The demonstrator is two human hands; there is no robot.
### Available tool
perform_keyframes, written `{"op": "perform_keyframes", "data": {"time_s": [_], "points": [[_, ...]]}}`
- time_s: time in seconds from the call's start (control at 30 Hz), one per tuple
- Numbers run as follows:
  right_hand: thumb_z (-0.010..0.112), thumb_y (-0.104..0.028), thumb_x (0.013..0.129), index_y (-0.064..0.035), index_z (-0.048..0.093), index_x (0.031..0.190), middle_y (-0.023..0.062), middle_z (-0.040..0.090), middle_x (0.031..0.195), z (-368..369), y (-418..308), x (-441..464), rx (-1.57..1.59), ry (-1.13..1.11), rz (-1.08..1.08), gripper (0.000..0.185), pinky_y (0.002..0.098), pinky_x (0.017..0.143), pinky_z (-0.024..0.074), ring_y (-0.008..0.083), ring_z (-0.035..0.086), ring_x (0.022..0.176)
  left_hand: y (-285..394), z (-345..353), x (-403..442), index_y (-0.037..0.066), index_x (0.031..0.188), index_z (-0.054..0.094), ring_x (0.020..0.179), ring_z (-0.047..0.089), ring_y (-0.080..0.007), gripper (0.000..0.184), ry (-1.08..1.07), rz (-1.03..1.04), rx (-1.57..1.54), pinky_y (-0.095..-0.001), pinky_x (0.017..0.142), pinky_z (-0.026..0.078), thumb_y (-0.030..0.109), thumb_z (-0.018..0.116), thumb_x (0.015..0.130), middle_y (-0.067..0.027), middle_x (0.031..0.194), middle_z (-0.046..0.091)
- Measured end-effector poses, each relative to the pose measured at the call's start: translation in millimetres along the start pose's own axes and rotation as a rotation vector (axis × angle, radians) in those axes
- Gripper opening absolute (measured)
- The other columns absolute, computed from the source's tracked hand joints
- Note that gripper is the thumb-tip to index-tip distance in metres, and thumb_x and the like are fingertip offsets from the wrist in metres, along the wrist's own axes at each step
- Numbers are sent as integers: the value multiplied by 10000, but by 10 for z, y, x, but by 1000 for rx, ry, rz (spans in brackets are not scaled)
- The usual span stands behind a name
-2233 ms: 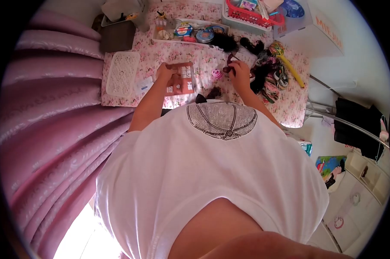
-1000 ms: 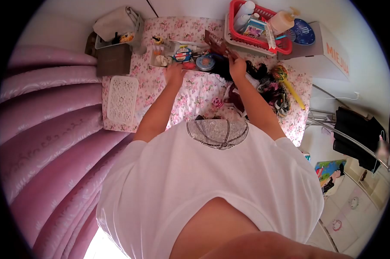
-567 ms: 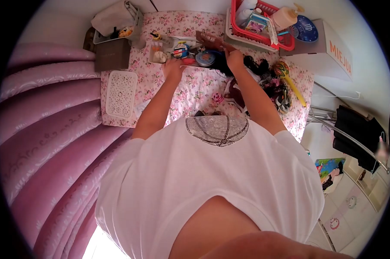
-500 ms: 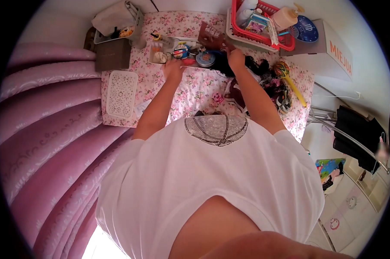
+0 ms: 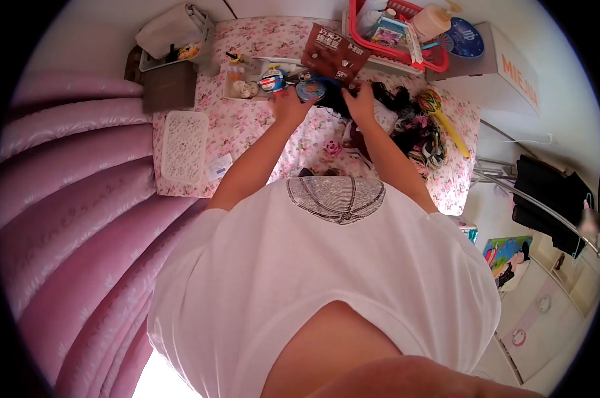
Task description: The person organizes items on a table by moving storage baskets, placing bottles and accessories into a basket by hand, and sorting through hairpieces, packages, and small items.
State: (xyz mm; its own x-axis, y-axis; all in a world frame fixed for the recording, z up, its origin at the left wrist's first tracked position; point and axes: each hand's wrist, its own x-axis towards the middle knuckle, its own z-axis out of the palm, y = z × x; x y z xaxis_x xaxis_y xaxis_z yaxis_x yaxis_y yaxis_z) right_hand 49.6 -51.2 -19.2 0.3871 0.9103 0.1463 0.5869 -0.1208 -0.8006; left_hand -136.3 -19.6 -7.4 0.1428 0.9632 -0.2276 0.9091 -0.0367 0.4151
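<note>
My left hand is beside a round blue tin, its thumb and fingers apart near the tin's edge. A soft black item with a blue edge lies between my hands. My right hand has its fingers on the black item's right end, just below a brown printed packet. A shallow white tray holds a blue-and-white round figure and pale small pieces. What lies under my fingertips is partly hidden.
A red basket of bottles stands at the back, beside a white box. Right of my hands are a yellow-handled toy and a pile of hair ties. A white perforated lid lies left, near a grey basket.
My left hand has moved right, toward the tin. The brown packet now lies flatter and shows more of its printed face. My right hand is lower, off the packet's middle.
</note>
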Motion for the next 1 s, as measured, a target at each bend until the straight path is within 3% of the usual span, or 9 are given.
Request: {"op": "perform_keyframes", "data": {"time_s": [0.2, 0.3, 0.4, 0.6, 0.8, 0.9, 1.0], "points": [[617, -176, 679, 22, 514, 916, 194, 505, 904, -41, 92, -191, -53, -49, -34, 325, 361, 783, 371, 330, 475, 882, 68, 95, 149, 65, 1102, 381, 926, 506, -289, 794, -59, -154, -164, -425, 809, 306, 528, 668, 524, -138, 950, 554], [608, -186, 680, 28, 499, 937, 206, 501, 913, -94, 123, -248, -66, -100, -5, 352, 374, 784, 372, 338, 470, 892, -10, 41, 119, 85, 1103, 386, 857, 543, -314, 759, 120, 18, 4, -441, 801, 316, 499, 679, 538, -137, 941, 570], [600, -198, 679, 36, 475, 966, 219, 495, 933, -62, 104, -286, -38, -168, 55, 391, 387, 787, 372, 349, 465, 902, -41, -93, 109, 73, 1085, 401, 999, 447, -297, 692, -109, 79, -52, -448, 841, 284, 441, 676, 567, -146, 1015, 520], [593, -220, 698, 42, 441, 1013, 240, 483, 976, -16, 60, -332, -110, -206, 78, 437, 373, 806, 367, 364, 459, 934, -105, 86, 40, 69, 1113, 410, 1089, 338, -297, 644, 126, 80, 99, -489, 884, 240, 426, 634, 627, -143, 1161, 388], [594, -278, 699, 47, 436, 1039, 241, 489, 979, -289, 93, -348, -103, -214, 73, 496, 373, 802, 375, 365, 467, 935, -294, 166, -71, 70, 1072, 456, 1084, 328, -304, 532, 220, 219, -53, -466, 880, 259, 361, 619, 658, -135, 1152, 381], [622, -309, 678, 44, 460, 1019, 241, 506, 973, -379, 116, -465, -154, -289, 127, 517, 372, 781, 385, 353, 490, 908, -321, -16, -211, 92, 1017, 495, 1104, 306, -301, 408, -24, 137, -15, -464, 861, 265, 297, 603, 681, -119, 1179, 359], [641, -323, 659, 32, 474, 1037, 244, 520, 980, -411, 177, -568, -177, -497, 209, 546, 374, 768, 390, 333, 513, 896, -391, -8, -300, 101, 974, 513, 1014, 422, -280, 315, 292, 202, 0, -432, 783, 345, 238, 580, 698, -114, 1060, 469]]}}
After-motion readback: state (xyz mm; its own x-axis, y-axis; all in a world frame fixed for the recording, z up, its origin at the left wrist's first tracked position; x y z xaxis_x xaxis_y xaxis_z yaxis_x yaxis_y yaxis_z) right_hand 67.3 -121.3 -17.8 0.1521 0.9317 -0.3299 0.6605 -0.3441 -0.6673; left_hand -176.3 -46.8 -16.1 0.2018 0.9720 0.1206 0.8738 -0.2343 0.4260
